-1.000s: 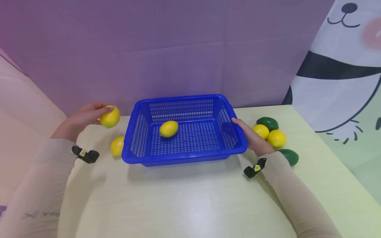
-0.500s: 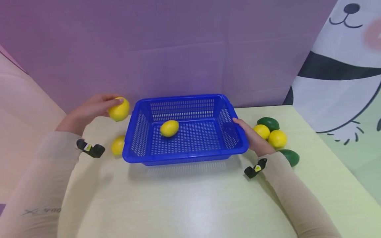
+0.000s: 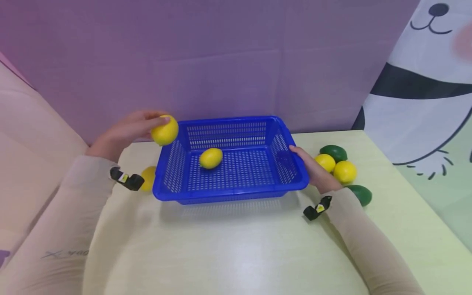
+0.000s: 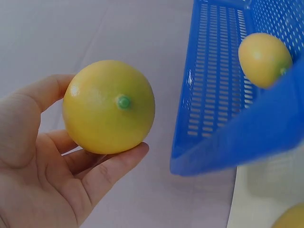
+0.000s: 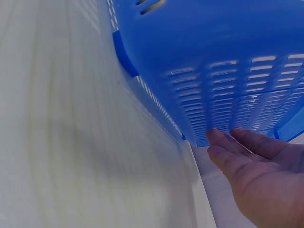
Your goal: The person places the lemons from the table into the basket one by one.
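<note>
In my left hand (image 3: 134, 129) I grip a yellow lemon (image 3: 164, 130), raised above the left rear corner of the blue plastic basket (image 3: 230, 192). In the left wrist view, the fingers and thumb go round the lemon (image 4: 109, 107), with its green stem end showing. A second lemon (image 3: 211, 158) lies inside the basket, left of its middle. My right hand (image 3: 315, 170) is at the basket's right side. In the right wrist view, its fairly straight fingers (image 5: 223, 159) touch the slotted outer wall (image 5: 228, 95); whether the thumb hooks the rim is hidden.
Another lemon (image 3: 148, 178) sits on the table (image 3: 236, 250) left of the basket, partly covered by the wrist camera (image 3: 129, 180). Right of my right hand are two lemons (image 3: 345, 172) and two dark green fruits (image 3: 333, 153). A purple cloth (image 3: 228, 61) hangs behind the table.
My left hand has carried the lemon rightward and slightly up, from left of the basket to over its left rear corner. The right hand and basket have barely moved.
</note>
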The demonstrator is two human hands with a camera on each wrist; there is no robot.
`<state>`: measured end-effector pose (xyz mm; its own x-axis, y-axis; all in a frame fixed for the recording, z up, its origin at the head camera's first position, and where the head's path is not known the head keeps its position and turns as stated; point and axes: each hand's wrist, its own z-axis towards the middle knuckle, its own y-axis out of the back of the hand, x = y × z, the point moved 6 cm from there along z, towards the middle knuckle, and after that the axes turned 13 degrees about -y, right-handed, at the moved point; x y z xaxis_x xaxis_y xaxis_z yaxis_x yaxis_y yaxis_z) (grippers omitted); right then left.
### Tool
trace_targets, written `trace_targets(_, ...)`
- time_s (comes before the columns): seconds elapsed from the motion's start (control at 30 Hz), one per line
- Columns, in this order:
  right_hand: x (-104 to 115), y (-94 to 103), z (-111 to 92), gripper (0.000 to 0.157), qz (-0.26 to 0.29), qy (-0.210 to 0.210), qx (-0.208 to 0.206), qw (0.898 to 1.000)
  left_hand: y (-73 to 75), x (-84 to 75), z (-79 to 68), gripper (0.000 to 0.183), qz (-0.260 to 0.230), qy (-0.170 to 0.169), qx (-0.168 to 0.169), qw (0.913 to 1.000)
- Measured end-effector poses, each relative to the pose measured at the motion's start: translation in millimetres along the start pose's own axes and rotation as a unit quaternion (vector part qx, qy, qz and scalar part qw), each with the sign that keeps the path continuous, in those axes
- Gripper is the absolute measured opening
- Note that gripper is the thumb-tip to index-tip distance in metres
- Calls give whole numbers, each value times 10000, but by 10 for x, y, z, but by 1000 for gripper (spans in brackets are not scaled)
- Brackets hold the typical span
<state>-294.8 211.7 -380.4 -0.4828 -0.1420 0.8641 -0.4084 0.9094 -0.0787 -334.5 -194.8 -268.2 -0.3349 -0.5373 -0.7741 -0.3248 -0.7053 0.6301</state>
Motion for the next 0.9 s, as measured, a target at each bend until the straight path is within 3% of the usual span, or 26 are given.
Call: trace_targets(0.9,9,-21,8,69,130,156,225,9995,-288,-249,325,59,-405,-304,53,9987)
